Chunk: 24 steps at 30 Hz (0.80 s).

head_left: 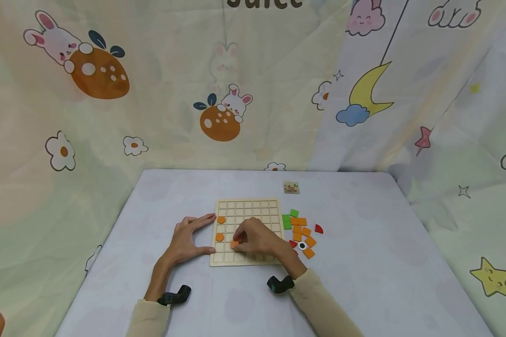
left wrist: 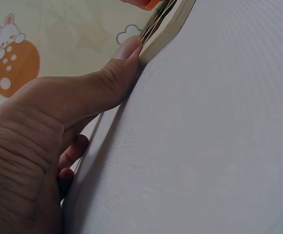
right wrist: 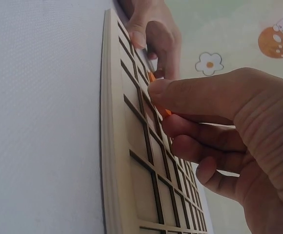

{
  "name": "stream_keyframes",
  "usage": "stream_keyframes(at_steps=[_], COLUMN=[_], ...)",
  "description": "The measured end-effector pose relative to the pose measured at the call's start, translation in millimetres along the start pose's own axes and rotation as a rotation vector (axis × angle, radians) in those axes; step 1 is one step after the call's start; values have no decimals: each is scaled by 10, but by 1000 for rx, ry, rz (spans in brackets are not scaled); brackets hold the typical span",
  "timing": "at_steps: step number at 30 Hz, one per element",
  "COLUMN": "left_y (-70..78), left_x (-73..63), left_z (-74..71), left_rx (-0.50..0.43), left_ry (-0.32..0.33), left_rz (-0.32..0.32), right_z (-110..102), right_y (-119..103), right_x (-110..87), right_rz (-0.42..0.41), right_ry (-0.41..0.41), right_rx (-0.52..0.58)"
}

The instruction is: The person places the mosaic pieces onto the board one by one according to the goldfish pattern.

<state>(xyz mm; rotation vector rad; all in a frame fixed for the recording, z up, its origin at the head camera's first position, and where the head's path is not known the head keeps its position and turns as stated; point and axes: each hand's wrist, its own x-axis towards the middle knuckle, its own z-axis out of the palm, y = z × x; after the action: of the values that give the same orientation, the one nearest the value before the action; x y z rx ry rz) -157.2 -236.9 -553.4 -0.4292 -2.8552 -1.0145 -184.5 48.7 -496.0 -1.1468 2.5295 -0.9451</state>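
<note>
A square wooden grid board lies on the table. My left hand is at its left side, thumb and fingers spread apart, their tips at the board's edge. In the left wrist view the thumb presses the board's rim. Over the lower left part of the grid, my right hand pinches an orange round piece between thumb and fingers, close over the cells. Two more orange round pieces, an upper one and a lower one, lie in the leftmost column.
Right of the board are green squares, orange pieces, a red quarter-round piece and a black-and-white eye-like disc. A small patterned card lies behind the board. The white table meets a printed cloth backdrop.
</note>
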Motion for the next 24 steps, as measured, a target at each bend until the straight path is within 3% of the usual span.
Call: stream_keyframes(at_steps=[12, 24], left_y=[22, 19], left_x=[21, 5], left_z=[-29, -20], left_rx=[5, 1], left_ry=[-13, -7], left_rz=[-6, -3], right_z=[38, 71], right_y=[-16, -44], right_x=[56, 97], right_rz=[-16, 34], right_ry=[-13, -31], right_rx=[6, 38])
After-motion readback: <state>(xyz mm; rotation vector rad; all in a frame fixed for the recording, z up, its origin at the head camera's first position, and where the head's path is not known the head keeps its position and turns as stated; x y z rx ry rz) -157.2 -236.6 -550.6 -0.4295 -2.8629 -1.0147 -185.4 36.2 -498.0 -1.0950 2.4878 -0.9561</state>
